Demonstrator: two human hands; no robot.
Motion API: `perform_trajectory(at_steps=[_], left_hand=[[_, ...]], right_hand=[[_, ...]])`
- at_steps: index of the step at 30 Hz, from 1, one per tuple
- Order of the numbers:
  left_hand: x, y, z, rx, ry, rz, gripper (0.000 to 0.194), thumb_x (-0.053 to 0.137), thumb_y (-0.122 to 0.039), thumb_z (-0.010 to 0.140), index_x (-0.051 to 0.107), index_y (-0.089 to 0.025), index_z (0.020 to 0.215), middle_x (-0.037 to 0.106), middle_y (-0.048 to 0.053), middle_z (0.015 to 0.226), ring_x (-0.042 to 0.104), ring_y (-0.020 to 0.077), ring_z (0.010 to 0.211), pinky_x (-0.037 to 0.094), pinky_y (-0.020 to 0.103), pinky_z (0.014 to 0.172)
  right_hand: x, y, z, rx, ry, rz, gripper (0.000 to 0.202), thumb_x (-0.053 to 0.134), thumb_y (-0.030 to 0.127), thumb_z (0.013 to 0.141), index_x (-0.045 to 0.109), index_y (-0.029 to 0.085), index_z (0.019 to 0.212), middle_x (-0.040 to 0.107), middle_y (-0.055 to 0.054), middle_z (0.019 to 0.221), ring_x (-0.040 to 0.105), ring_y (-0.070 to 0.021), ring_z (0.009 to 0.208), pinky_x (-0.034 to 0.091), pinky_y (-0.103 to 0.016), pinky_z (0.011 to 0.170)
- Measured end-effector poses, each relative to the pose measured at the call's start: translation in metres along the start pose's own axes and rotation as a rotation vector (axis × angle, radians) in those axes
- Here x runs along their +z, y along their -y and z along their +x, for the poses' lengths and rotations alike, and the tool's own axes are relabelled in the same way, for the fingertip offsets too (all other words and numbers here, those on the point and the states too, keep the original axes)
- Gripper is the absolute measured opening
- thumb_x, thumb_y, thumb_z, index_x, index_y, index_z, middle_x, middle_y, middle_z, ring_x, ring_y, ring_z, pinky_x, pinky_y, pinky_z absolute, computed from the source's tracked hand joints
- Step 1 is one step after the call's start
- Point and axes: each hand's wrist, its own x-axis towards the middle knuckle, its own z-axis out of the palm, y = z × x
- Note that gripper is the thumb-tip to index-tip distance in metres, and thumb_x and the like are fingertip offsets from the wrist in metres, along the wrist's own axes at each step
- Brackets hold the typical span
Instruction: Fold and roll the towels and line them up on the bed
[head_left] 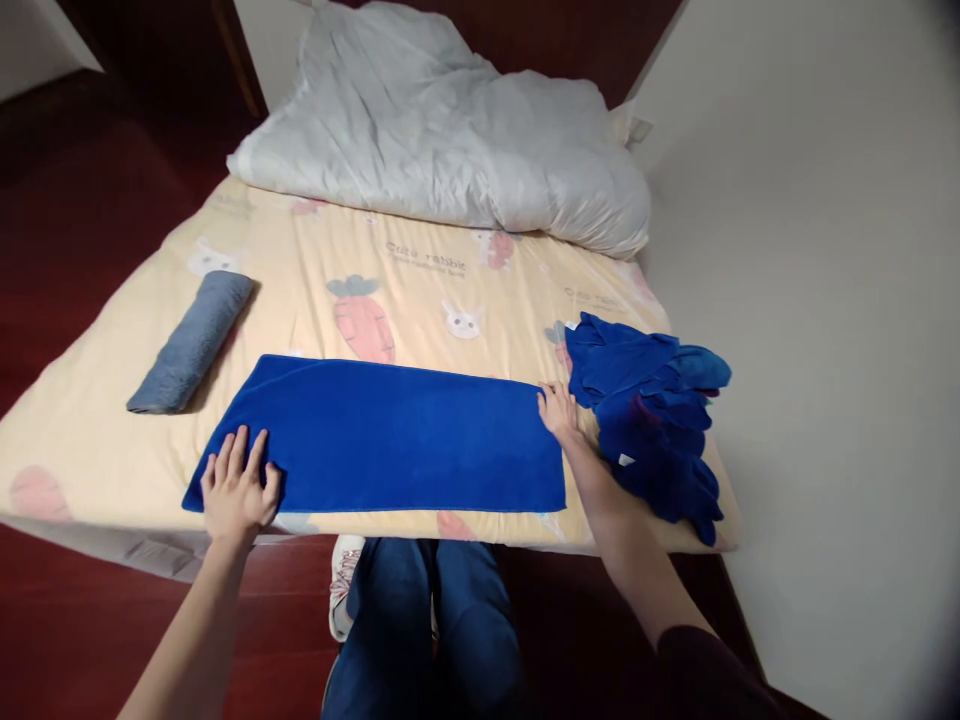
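A blue towel [405,440] lies flat in a long folded strip along the near side of the bed. My left hand [240,485] rests palm down on its left end, fingers spread. At the towel's far right corner, my right hand [559,410] touches the edge with its fingers apart. To the right of that hand is a crumpled heap of blue cloths [645,420] with small white tags. A rolled grey-blue towel [191,345] lies on the left part of the bed.
The bed [300,255] has a pale yellow sheet with carrot and rabbit prints. A bunched light grey quilt [465,130] covers its far end. A white wall [832,350] borders the right side. My legs [435,630] stand against the near edge, above a dark red floor [97,620].
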Motion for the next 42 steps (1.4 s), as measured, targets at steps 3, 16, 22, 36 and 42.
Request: perform_trajectory(at_steps=[3,16,22,36,42], left_hand=[[0.003,0.004,0.0,-0.019,0.006,0.004,0.062,0.047,-0.03,0.095,0.04,-0.023,0.156,0.028,0.006,0.168,0.024,0.0283,0.155,0.013,0.049,0.127],[0.006,0.005,0.0,0.007,-0.052,-0.019,0.061,0.043,-0.035,0.096,0.04,-0.025,0.156,0.029,0.005,0.167,0.027,0.0267,0.154,0.015,0.048,0.126],[0.004,0.002,0.0,-0.025,-0.026,-0.036,0.063,0.042,-0.036,0.096,0.036,-0.029,0.158,0.025,0.002,0.169,0.024,0.0264,0.156,0.013,0.049,0.127],[0.006,0.012,-0.004,0.011,-0.043,-0.07,0.065,0.045,-0.029,0.095,0.034,-0.029,0.159,0.024,0.003,0.169,0.025,0.0293,0.155,0.014,0.051,0.128],[0.005,0.016,-0.005,0.027,-0.016,0.002,0.062,0.043,-0.031,0.096,0.038,-0.023,0.157,0.024,0.006,0.169,0.024,0.0273,0.155,0.012,0.048,0.128]], right_hand=[[-0.015,-0.012,0.022,-0.148,0.099,0.011,0.027,0.05,0.021,0.094,0.07,0.019,0.112,0.067,-0.014,0.121,0.057,-0.0276,0.117,0.043,-0.038,0.094],[-0.019,0.022,0.005,0.127,-0.185,0.03,0.04,0.04,0.018,0.091,0.066,0.011,0.121,0.06,-0.024,0.132,0.051,-0.0376,0.125,0.038,-0.051,0.102],[0.0,0.085,-0.052,-0.177,-0.086,0.142,0.055,0.026,0.037,0.104,0.045,0.02,0.153,0.036,-0.008,0.165,0.031,-0.0244,0.151,0.022,-0.045,0.124],[-0.002,0.132,-0.07,0.086,-0.118,0.183,0.071,0.019,0.046,0.104,0.023,0.006,0.162,0.015,-0.017,0.169,0.007,-0.0308,0.159,0.007,-0.061,0.126],[0.01,0.265,-0.171,-0.02,-0.065,0.295,0.069,0.022,0.048,0.106,0.015,0.011,0.164,0.011,-0.012,0.17,0.004,-0.0286,0.159,0.012,-0.06,0.126]])
